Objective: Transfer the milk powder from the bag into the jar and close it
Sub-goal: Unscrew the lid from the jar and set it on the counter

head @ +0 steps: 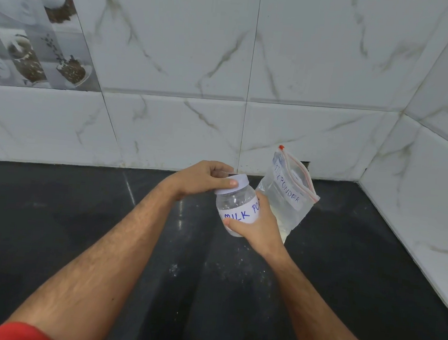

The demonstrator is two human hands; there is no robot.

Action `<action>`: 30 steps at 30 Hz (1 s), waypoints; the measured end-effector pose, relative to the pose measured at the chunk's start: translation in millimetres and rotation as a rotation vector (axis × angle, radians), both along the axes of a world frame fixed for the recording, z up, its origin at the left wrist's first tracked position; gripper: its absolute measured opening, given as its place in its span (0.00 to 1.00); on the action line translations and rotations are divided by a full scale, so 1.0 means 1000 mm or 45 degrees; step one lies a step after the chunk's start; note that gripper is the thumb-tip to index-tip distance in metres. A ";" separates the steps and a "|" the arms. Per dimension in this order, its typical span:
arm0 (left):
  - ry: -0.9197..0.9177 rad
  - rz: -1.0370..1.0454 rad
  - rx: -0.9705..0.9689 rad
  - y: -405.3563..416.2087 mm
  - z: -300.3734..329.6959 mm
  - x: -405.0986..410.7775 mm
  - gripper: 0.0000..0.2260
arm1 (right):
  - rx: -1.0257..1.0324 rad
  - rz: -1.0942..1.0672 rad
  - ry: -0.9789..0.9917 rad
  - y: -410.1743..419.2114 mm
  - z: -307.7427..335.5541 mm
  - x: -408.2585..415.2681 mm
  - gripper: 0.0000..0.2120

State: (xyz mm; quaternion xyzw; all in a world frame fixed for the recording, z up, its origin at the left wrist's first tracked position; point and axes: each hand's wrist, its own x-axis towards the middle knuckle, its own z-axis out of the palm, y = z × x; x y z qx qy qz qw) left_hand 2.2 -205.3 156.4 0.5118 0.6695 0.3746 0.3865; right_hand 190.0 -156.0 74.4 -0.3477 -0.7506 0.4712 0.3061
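A clear plastic jar point(237, 205) with a handwritten "MILK PO…" label is held tilted above the dark counter. My right hand point(257, 224) wraps its body from the right and below. My left hand point(203, 180) grips the white lid point(236, 184) that sits on the jar's mouth. A little white powder shows at the jar's bottom. Just behind and to the right stands a clear zip bag point(289, 194) with a red seal strip and a "MILK POWDER" label; pale powder lies in its lower part, partly hidden by my right hand.
The black stone counter point(105, 213) carries scattered specks of white powder point(173, 268) in front of me. Marbled white wall tiles point(307, 68) close off the back and the right side, forming a corner at the far right.
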 end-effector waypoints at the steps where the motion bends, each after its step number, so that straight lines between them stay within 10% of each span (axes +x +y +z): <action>1: 0.006 -0.006 0.019 0.001 0.001 0.004 0.23 | 0.002 0.003 0.000 -0.002 -0.001 0.000 0.36; 10: 0.031 -0.037 0.047 0.003 -0.003 0.017 0.12 | 0.053 0.020 -0.062 -0.003 0.000 -0.002 0.37; 15: 0.136 -0.192 -0.140 0.000 -0.001 0.005 0.34 | 0.035 0.022 -0.119 -0.002 -0.004 -0.004 0.37; 24: 0.341 0.025 -0.275 0.010 -0.010 0.011 0.22 | 0.192 -0.048 -0.207 -0.002 -0.015 -0.004 0.44; 30: -0.262 0.223 -0.198 0.006 -0.026 0.006 0.11 | 0.147 -0.065 -0.251 0.003 -0.026 -0.003 0.45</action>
